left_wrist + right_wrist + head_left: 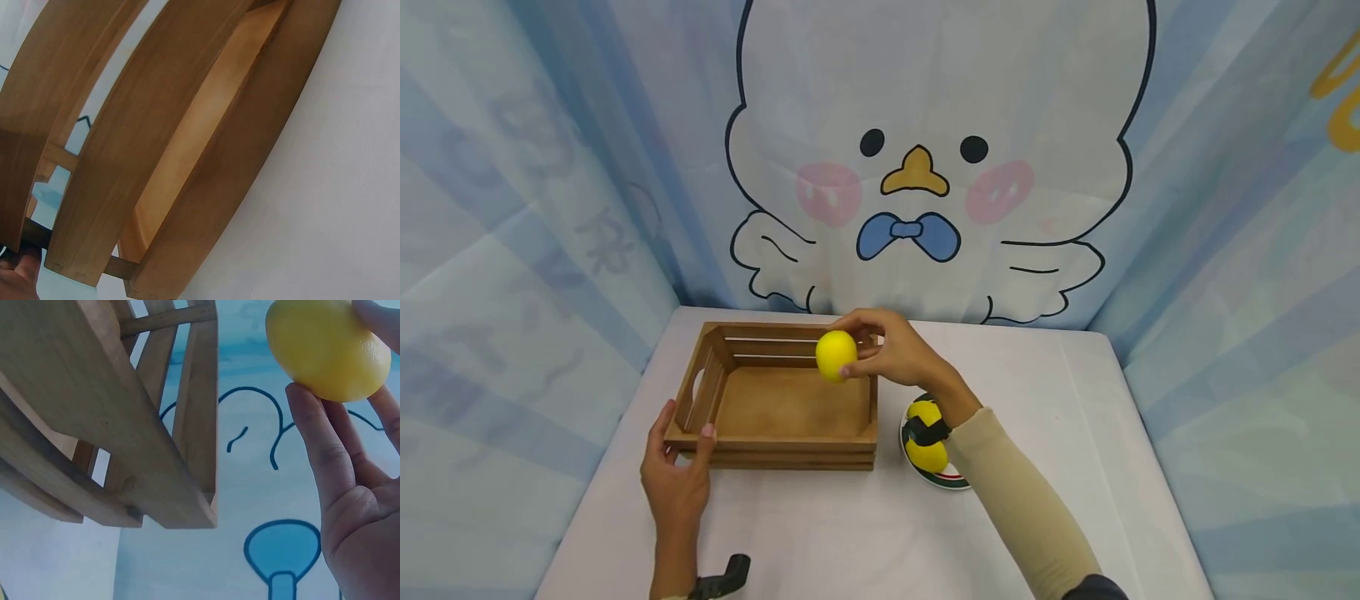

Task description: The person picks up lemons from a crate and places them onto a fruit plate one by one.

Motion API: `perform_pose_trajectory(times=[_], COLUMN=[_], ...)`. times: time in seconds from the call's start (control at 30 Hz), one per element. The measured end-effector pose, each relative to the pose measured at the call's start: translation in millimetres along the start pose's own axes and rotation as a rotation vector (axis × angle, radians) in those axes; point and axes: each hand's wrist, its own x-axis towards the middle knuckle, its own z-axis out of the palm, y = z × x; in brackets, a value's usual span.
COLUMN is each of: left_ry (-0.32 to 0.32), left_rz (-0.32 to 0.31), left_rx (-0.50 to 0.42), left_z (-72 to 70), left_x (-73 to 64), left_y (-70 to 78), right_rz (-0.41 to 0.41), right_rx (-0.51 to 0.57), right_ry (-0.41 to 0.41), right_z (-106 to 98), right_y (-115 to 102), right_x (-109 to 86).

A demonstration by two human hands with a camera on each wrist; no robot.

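In the head view, my right hand pinches a yellow lemon between thumb and fingers, over the right part of a slatted wooden crate. The right wrist view shows the smooth lemon up close, the fingertips against its underside. My left hand grips the crate's near left corner, with the thumb on the front and the fingers round the left side. No fruit shows on the crate's bare floor. Right of the crate, more lemons lie on a round plate, partly hidden by my right wrist.
A white-covered table holds the crate and plate. Blue-and-white curtain hangs on both sides and at the back, with a cartoon bird printed on the back one. The crate's left end has a handle cutout.
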Motion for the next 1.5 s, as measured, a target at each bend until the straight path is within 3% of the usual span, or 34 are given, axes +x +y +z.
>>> perform_pose_trajectory(times=[0.83, 1.5], left_ry=[0.014, 0.015], left_rz=[0.017, 0.014], left_rx=[-0.006, -0.01], left_z=[0.0, 1.6], left_x=[1.4, 0.7], left_y=[-3.0, -0.1], right_rz=[0.068, 0.192], right_rx=[0.01, -0.052], right_ry=[0.294, 0.473], right_z=[-42, -64], right_y=[7, 46], right_x=[-64.9, -128.4])
